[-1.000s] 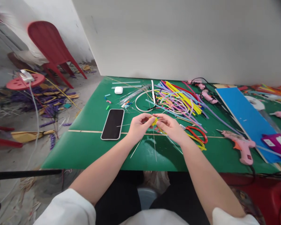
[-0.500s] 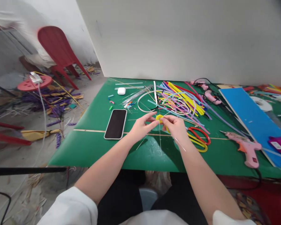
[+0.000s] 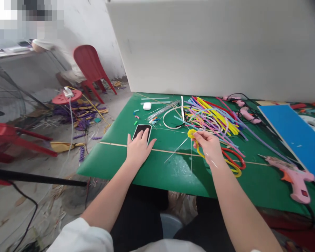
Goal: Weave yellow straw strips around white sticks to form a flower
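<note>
Yellow piece [image 3: 191, 133]: small, roundish and fuzzy, with no clear long axis of its own; one flat side seems turned to the camera
Wires [image 3: 191, 157]: thin and straight, spreading like spokes; one points left, one slants down-left, one runs towards the near edge of the green bench [image 3: 152, 175]
Yellow strip [image 3: 199, 150]: runs down-right from the piece and passes behind the right wrist
Place: over the bench, at the right hand's fingertips, well apart from the left hand, near the colourful stems [image 3: 212, 117]
Right hand [image 3: 208, 141]: thumb and fingers together, pinching the piece at its right side
Left hand [image 3: 138, 148]: open, fingers apart, lying over the phone [image 3: 143, 127]; the palm hides the phone's near end
Farther left: small white case [image 3: 147, 106], beyond the phone
Right side: red handle [image 3: 243, 162] beside the right forearm; pink glue gun [image 3: 296, 178], nozzle pointing left; blue board [image 3: 294, 136] behind it
</note>
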